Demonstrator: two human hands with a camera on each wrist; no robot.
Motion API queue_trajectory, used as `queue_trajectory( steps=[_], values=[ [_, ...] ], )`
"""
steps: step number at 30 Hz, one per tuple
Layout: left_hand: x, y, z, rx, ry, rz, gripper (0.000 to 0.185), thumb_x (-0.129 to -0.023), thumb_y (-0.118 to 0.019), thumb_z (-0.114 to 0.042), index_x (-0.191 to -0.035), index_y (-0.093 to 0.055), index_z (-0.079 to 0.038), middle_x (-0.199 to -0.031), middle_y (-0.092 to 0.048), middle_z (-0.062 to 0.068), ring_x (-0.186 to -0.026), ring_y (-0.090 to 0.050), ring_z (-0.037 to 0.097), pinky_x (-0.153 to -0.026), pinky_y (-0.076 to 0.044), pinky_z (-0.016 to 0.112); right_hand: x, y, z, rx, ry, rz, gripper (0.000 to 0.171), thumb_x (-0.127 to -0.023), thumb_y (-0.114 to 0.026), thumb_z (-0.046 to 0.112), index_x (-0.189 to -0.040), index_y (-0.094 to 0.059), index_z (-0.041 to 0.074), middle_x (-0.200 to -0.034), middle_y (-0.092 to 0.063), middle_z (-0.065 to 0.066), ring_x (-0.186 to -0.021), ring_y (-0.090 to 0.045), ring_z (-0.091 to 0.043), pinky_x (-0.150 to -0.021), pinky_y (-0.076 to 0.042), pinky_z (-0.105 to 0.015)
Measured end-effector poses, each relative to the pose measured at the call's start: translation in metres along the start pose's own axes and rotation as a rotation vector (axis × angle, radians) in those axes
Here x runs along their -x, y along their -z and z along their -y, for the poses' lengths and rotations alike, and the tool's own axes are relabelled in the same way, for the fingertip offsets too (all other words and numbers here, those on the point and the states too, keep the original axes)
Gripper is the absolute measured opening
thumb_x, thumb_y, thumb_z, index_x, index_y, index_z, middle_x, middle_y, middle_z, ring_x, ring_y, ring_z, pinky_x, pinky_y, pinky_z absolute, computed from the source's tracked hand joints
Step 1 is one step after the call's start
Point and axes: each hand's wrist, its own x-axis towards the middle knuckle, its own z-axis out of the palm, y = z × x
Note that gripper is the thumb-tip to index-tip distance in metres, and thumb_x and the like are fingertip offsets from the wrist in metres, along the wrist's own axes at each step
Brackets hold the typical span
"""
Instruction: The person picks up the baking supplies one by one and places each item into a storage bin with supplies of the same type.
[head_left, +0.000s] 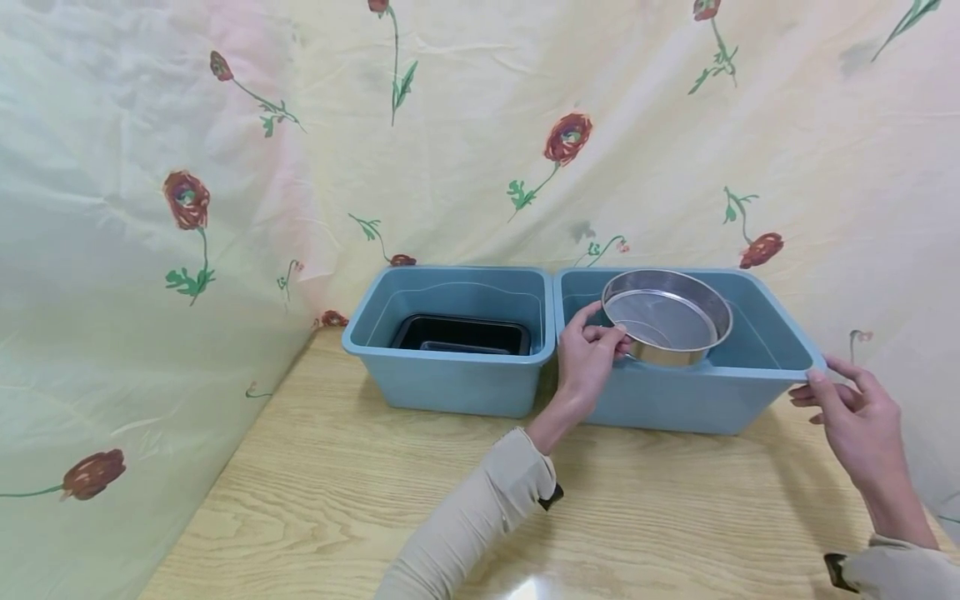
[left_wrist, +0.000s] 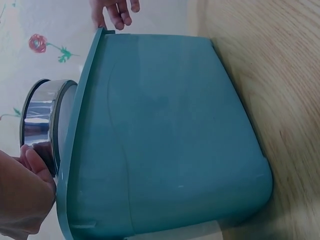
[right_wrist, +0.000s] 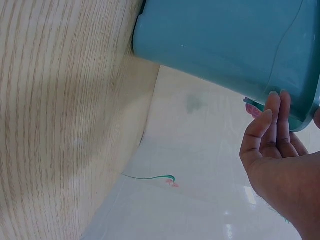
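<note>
A round metal sieve [head_left: 667, 319] with a fine mesh is above the right blue plastic bin [head_left: 765, 333], near its front rim. My left hand [head_left: 585, 354] pinches the sieve's left side, thumb near the upper edge. In the left wrist view the sieve's shiny wall [left_wrist: 39, 117] stands beyond the bin's rim. At that bin's front right corner, my right hand [head_left: 862, 425] grips the rim between thumb and fingers. From the right wrist, the fingers of my right hand [right_wrist: 280, 155] touch the bin's outer wall [right_wrist: 225, 45] below its rim.
A second blue bin [head_left: 450, 379] stands close on the left, with a black rectangular tray [head_left: 517, 337] inside. Both bins sit on a wood-grain table [head_left: 315, 483]. Behind and to the left hangs a pale flowered cloth [head_left: 465, 150].
</note>
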Motion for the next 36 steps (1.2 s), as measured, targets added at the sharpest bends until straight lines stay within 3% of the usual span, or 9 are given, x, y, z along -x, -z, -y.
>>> queue_trajectory(
  steps=[8, 13, 24, 28, 33, 36],
  values=[
    [-0.006, 0.002, 0.000, -0.038, -0.017, -0.003, 0.046, -0.095, -0.068, 0.002, -0.141, -0.058, 0.001, -0.077, -0.071, -0.001, -0.066, -0.066, 0.007, -0.068, -0.059, 0.023, 0.001, 0.000, 0.001, 0.002, 0.009, 0.008, 0.033, -0.109, -0.054, 0.014, -0.137, -0.053, 0.031, -0.087, -0.069, 0.027, -0.076, -0.065, 0.010, -0.061, -0.047, -0.010],
    [-0.009, 0.002, -0.001, -0.079, -0.007, -0.020, 0.046, -0.096, -0.069, 0.000, -0.141, -0.059, 0.000, -0.076, -0.071, -0.002, -0.066, -0.066, 0.008, -0.068, -0.059, 0.024, 0.001, 0.001, 0.001, -0.030, 0.004, 0.025, 0.032, -0.109, -0.054, 0.013, -0.132, -0.053, 0.035, -0.088, -0.070, 0.026, -0.076, -0.066, 0.009, -0.061, -0.048, -0.010],
    [-0.015, -0.001, -0.005, -0.146, 0.012, -0.038, 0.047, -0.095, -0.070, 0.000, -0.141, -0.059, 0.000, -0.074, -0.070, -0.002, -0.064, -0.067, 0.010, -0.067, -0.058, 0.023, 0.002, 0.001, 0.002, -0.018, -0.013, 0.027, 0.033, -0.109, -0.054, 0.013, -0.135, -0.052, 0.034, -0.089, -0.070, 0.027, -0.077, -0.066, 0.010, -0.062, -0.048, -0.010],
    [-0.020, 0.000, -0.008, -0.189, 0.048, -0.008, 0.048, -0.096, -0.066, 0.002, -0.144, -0.057, 0.000, -0.074, -0.072, 0.000, -0.065, -0.071, 0.014, -0.066, -0.058, 0.023, 0.001, 0.002, 0.002, -0.013, -0.018, 0.027, 0.033, -0.109, -0.054, 0.014, -0.135, -0.052, 0.034, -0.088, -0.070, 0.027, -0.077, -0.065, 0.010, -0.062, -0.048, -0.010],
    [-0.022, 0.009, -0.013, -0.237, 0.102, 0.084, 0.044, -0.099, -0.059, 0.002, -0.143, -0.059, 0.000, -0.074, -0.075, 0.007, -0.074, -0.075, 0.034, -0.062, -0.060, 0.028, 0.001, 0.003, 0.002, -0.024, -0.015, 0.031, 0.032, -0.109, -0.054, 0.014, -0.132, -0.052, 0.036, -0.088, -0.070, 0.026, -0.076, -0.066, 0.009, -0.062, -0.048, -0.011],
    [-0.022, 0.018, -0.016, -0.231, 0.101, 0.116, 0.040, -0.101, -0.060, -0.001, -0.141, -0.061, -0.001, -0.076, -0.075, 0.007, -0.074, -0.074, 0.034, -0.065, -0.061, 0.032, 0.000, 0.001, 0.000, -0.035, -0.003, 0.028, 0.031, -0.109, -0.054, 0.013, -0.130, -0.051, 0.036, -0.087, -0.070, 0.025, -0.075, -0.066, 0.009, -0.061, -0.048, -0.011]
  ],
)
